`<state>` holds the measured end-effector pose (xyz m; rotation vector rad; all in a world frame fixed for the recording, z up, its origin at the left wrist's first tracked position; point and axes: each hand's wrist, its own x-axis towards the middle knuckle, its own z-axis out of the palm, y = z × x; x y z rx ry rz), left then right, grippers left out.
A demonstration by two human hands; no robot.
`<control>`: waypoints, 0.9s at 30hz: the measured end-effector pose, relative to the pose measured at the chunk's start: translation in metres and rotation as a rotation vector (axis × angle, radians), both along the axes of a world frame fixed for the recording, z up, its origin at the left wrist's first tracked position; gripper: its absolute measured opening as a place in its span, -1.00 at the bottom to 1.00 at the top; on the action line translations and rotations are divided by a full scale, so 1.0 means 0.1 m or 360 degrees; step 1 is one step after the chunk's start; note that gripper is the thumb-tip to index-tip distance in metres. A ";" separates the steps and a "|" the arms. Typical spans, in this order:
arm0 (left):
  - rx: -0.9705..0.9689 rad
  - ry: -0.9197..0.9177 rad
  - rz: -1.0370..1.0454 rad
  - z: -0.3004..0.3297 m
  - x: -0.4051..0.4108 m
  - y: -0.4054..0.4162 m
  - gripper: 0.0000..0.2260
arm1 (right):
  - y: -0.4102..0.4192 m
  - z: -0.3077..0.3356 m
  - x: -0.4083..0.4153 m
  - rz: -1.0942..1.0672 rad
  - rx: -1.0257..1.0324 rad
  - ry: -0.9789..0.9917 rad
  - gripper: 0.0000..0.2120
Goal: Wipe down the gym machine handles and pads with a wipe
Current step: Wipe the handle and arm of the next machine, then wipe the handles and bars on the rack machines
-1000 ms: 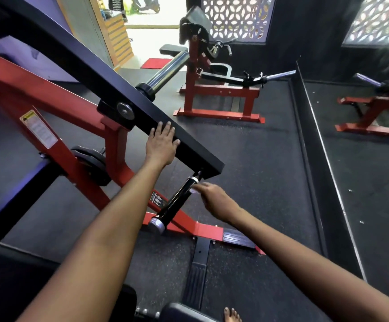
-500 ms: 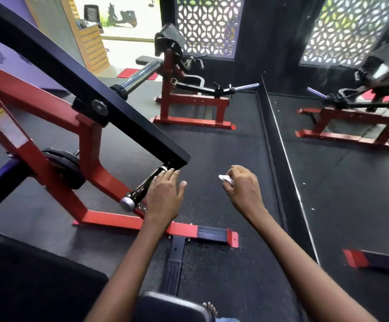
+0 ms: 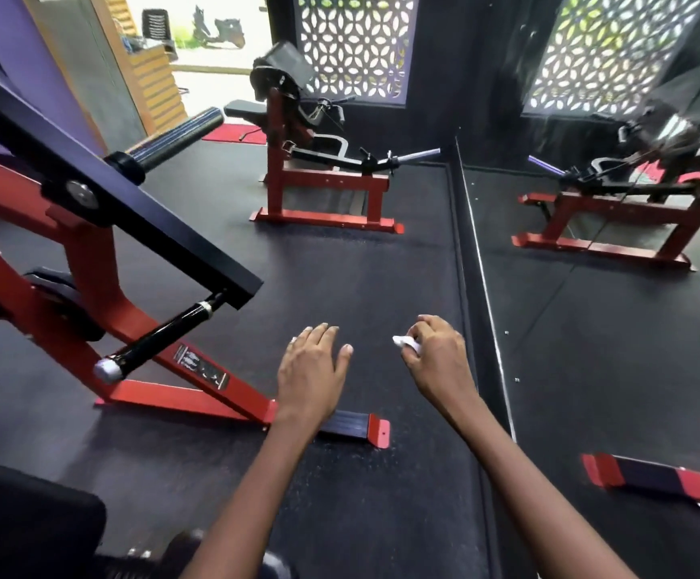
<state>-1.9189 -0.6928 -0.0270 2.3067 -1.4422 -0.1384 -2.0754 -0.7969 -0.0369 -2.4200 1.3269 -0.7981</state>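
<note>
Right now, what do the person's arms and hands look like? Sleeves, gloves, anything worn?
Both forearms are bare up to the frame edge: no sleeves, gloves, watch or wristband in view. The left hand has a pale band on one finger, possibly a ring or tape. Nothing worn shows on the right hand.

We saw a black rubber floor (image 3: pixel 360 286) carrying the near machine's red frame (image 3: pixel 197 394), whose foot (image 3: pixel 377 430) lay flat on it. Farther off, a second red machine (image 3: pixel 327 202) stood on the same floor, and a red mat (image 3: pixel 235 133) lay near the doorway.
</note>
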 end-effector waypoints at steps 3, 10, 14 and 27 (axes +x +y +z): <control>-0.0024 0.0053 0.0042 0.03 -0.33 -0.33 -0.56 | -0.34 0.00 -0.25 0.0072 -0.0032 0.0044 -0.87; -0.0043 0.0011 0.0083 -0.01 -0.67 -1.02 -0.57 | -1.08 0.01 -0.48 0.0137 -0.0060 -0.0032 -0.88; -0.0008 -0.0009 0.0098 -0.04 -0.61 -1.44 -0.56 | -1.53 0.01 -0.41 0.0137 -0.0046 -0.0052 -0.93; -0.0010 -0.0023 0.0307 -0.06 0.58 -3.57 -0.53 | -3.73 0.06 0.98 0.0328 -0.0149 0.0176 -0.77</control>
